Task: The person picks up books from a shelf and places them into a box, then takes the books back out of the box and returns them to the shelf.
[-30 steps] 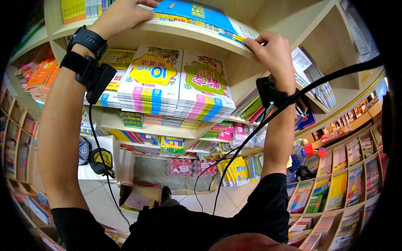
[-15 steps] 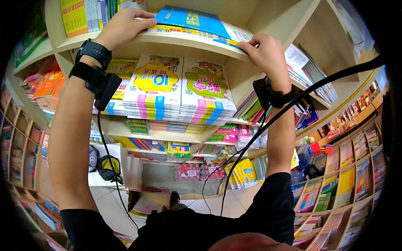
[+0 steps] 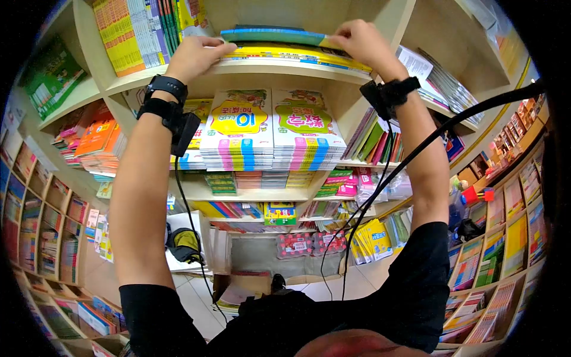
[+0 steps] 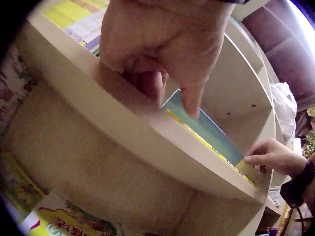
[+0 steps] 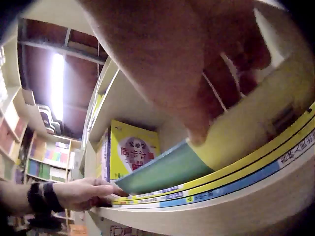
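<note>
A thin blue book (image 3: 273,36) with a yellow end is raised at its near edge above a stack of yellow-spined books (image 3: 297,55) on the upper shelf. My left hand (image 3: 197,58) pinches its left corner, with the thumb over the cover in the left wrist view. At the opposite end my right hand (image 3: 366,45) grips the yellow part between thumb and fingers. The cover (image 5: 167,169) looks greenish in the right wrist view, tilted over the yellow and blue spines below.
Upright books (image 3: 128,35) stand left of the stack on this shelf. One shelf lower lie two piles of white workbooks (image 3: 238,128). A side compartment (image 3: 425,71) at right holds leaning books. Black cables (image 3: 470,122) run past the right forearm.
The blue book lay flat on the stack with its cover up; its near edge is now tilted up, baring the yellow books under it. The right hand has shifted its hold, and the view has moved.
</note>
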`<action>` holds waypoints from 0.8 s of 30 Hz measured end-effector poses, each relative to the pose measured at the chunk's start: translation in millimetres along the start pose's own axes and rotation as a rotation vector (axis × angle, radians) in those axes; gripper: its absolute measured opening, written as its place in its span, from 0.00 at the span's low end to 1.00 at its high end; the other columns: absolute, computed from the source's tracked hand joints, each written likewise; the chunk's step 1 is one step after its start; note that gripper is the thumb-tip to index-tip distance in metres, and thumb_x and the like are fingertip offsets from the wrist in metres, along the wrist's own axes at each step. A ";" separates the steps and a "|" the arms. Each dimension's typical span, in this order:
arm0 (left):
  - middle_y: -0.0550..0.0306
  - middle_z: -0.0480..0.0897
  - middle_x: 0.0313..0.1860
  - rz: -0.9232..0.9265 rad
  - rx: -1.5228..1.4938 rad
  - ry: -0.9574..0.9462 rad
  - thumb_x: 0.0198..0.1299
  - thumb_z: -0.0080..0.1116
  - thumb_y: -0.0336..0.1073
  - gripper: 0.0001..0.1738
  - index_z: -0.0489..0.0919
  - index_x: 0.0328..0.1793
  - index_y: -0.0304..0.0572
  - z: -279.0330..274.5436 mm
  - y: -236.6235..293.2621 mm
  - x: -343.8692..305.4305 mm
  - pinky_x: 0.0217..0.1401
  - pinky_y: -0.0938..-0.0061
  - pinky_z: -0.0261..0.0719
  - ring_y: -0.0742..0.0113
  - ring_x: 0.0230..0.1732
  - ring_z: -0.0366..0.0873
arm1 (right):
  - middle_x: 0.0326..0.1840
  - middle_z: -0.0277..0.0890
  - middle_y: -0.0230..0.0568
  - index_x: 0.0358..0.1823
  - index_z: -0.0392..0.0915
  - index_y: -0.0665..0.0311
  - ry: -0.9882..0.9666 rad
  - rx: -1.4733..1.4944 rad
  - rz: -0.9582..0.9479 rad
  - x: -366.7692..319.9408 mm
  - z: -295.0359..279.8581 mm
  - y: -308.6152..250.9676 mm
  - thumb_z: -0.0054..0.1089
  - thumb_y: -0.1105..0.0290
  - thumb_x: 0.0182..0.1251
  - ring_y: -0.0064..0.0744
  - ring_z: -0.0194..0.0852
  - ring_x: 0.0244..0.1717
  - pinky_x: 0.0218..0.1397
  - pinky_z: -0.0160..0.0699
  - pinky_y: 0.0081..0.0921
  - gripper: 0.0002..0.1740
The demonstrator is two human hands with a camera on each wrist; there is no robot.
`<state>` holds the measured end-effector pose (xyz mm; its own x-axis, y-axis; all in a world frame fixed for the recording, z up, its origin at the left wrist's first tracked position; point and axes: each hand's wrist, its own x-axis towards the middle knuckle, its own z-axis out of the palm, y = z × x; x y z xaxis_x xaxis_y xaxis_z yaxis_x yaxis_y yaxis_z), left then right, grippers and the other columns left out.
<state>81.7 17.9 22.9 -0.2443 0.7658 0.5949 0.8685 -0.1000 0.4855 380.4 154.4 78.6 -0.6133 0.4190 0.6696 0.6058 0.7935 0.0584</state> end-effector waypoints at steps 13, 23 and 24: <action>0.38 0.83 0.42 -0.040 0.030 0.142 0.41 0.71 0.56 0.41 0.78 0.54 0.29 2.9 3.2 1.8 0.48 0.71 0.78 0.55 0.42 0.83 | 0.42 0.73 0.36 0.43 0.71 0.55 0.094 -0.104 -0.258 -19.0 7.7 -24.8 0.61 0.66 0.57 0.41 0.71 0.48 0.47 0.77 0.40 0.13; 0.39 0.83 0.42 -0.154 0.015 0.180 0.49 0.61 0.65 0.39 0.81 0.51 0.34 11.2 0.6 19.7 0.51 0.67 0.78 0.53 0.44 0.83 | 0.64 0.64 0.36 0.39 0.76 0.56 0.262 -0.254 -0.595 -19.9 25.0 -23.2 0.65 0.70 0.51 0.41 0.65 0.61 0.52 0.77 0.36 0.12; 0.41 0.83 0.42 -0.128 -0.006 0.191 0.51 0.60 0.64 0.41 0.77 0.54 0.29 12.2 -1.8 23.2 0.47 0.69 0.79 0.56 0.38 0.84 | 0.64 0.64 0.36 0.39 0.76 0.56 0.265 -0.251 -0.592 -19.1 26.8 -24.6 0.65 0.70 0.51 0.41 0.65 0.61 0.52 0.77 0.36 0.12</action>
<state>79.7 43.6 28.0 -0.4302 0.6386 0.6380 0.8225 -0.0140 0.5685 363.7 138.7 44.5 -0.7515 -0.2004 0.6286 0.3259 0.7157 0.6177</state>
